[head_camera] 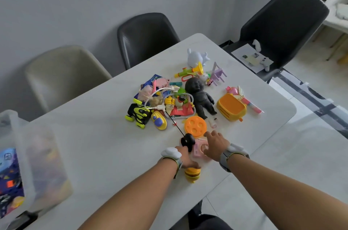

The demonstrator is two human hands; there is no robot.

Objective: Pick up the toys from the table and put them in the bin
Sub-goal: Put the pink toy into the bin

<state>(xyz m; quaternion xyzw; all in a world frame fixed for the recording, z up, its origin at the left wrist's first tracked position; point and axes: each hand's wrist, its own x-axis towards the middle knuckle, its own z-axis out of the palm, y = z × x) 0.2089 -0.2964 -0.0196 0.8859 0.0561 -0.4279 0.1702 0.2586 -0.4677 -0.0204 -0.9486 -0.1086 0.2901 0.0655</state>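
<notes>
A pile of toys lies mid-table: a black doll point(200, 96), an orange disc point(195, 126), a yellow-orange toaster toy point(231, 107), a black-and-yellow car point(138, 115) and a toy trumpet point(190, 72). My left hand point(185, 157) grips a black remote control point(187, 141) whose thin antenna points into the pile. A yellow burger toy point(192, 174) sits just under that hand. My right hand point(215, 144) rests with spread fingers on a pink toy camera point(198, 151), fingertips near the orange disc. The clear plastic bin point(28, 154) stands at the table's left edge with toys inside.
The white table point(105, 135) has three chairs beyond it: a beige one point(62, 71) and two black ones point(145, 35) point(282, 20). A white rabbit figure point(196, 57) and a purple toy chair point(218, 74) stand behind the pile. Floor lies to the right.
</notes>
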